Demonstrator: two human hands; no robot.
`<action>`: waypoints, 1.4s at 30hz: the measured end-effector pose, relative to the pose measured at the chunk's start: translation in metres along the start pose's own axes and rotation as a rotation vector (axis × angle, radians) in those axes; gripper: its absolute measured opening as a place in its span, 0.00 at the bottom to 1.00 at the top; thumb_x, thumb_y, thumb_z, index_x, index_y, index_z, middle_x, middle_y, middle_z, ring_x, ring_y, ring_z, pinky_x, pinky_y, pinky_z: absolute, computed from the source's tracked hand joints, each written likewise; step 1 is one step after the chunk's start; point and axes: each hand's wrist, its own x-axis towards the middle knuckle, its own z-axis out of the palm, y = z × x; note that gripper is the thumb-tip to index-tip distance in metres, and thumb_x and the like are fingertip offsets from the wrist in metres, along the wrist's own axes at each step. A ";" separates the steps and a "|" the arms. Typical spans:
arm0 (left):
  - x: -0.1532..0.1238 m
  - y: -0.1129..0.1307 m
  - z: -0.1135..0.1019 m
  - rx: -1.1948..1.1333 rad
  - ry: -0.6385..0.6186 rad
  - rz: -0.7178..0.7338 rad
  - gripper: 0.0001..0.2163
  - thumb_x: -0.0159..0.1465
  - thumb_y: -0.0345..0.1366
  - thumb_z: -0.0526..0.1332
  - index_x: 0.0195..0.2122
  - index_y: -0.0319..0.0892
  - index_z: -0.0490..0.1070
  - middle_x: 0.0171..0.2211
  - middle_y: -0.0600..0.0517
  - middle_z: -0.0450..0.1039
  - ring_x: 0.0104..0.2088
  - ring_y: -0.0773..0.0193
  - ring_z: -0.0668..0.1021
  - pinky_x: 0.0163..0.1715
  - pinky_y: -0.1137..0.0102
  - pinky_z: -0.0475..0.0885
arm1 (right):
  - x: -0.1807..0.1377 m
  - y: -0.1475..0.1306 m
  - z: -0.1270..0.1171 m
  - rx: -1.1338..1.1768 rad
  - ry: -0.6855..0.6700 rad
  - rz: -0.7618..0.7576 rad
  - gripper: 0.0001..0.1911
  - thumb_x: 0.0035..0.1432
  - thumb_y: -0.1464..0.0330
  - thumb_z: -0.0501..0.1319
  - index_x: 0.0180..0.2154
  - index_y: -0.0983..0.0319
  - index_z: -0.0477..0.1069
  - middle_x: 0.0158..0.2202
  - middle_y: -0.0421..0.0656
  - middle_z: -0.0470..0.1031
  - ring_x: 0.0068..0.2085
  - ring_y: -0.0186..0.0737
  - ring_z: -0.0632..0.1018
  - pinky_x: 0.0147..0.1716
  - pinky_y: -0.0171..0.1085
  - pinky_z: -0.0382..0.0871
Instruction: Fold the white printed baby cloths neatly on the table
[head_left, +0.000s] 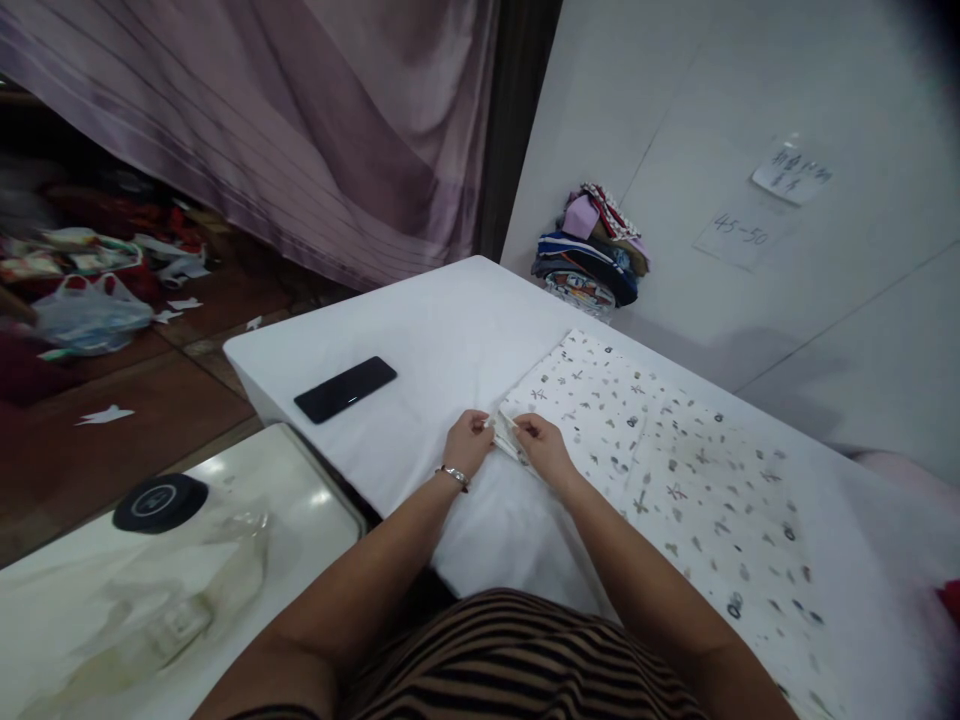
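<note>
A white fabric piece with small scattered prints lies spread over the white-covered table. At its near left corner, my left hand pinches the edge of the cloth between thumb and fingers. Close beside it, my right hand grips the same edge, and a small folded part of the fabric stands up between the two hands. A bracelet circles my left wrist. The fingertips partly hide the fold.
A black phone lies left of my hands. Folded clothes are stacked by the wall. On a second white surface at lower left sit a round black object and clear plastic. A plastic bag rests on the floor.
</note>
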 end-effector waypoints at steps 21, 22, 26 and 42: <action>-0.010 0.006 -0.002 -0.100 -0.059 0.069 0.11 0.52 0.35 0.60 0.38 0.42 0.65 0.29 0.55 0.69 0.28 0.69 0.74 0.24 0.75 0.73 | 0.001 -0.013 0.006 -0.215 -0.026 -0.155 0.07 0.56 0.68 0.53 0.28 0.60 0.68 0.27 0.38 0.69 0.29 0.35 0.69 0.30 0.33 0.60; -0.010 0.007 -0.002 -0.111 -0.059 0.065 0.11 0.53 0.35 0.59 0.38 0.42 0.65 0.29 0.55 0.69 0.28 0.69 0.74 0.24 0.75 0.73 | 0.001 -0.013 0.006 -0.199 -0.024 -0.160 0.08 0.56 0.68 0.53 0.28 0.60 0.68 0.26 0.38 0.69 0.29 0.35 0.68 0.29 0.33 0.59; -0.011 0.009 -0.003 -0.118 -0.059 0.070 0.10 0.54 0.34 0.57 0.37 0.42 0.65 0.27 0.55 0.69 0.27 0.68 0.74 0.24 0.73 0.73 | 0.001 -0.014 0.007 -0.162 -0.043 -0.127 0.07 0.54 0.63 0.56 0.28 0.60 0.66 0.25 0.36 0.68 0.27 0.34 0.68 0.27 0.32 0.59; -0.007 0.004 -0.003 -0.059 -0.003 0.096 0.09 0.54 0.32 0.57 0.37 0.41 0.66 0.26 0.55 0.70 0.24 0.68 0.74 0.22 0.73 0.73 | -0.005 -0.031 0.003 -0.505 -0.043 -0.247 0.08 0.61 0.66 0.51 0.33 0.59 0.67 0.33 0.40 0.71 0.35 0.36 0.70 0.33 0.33 0.58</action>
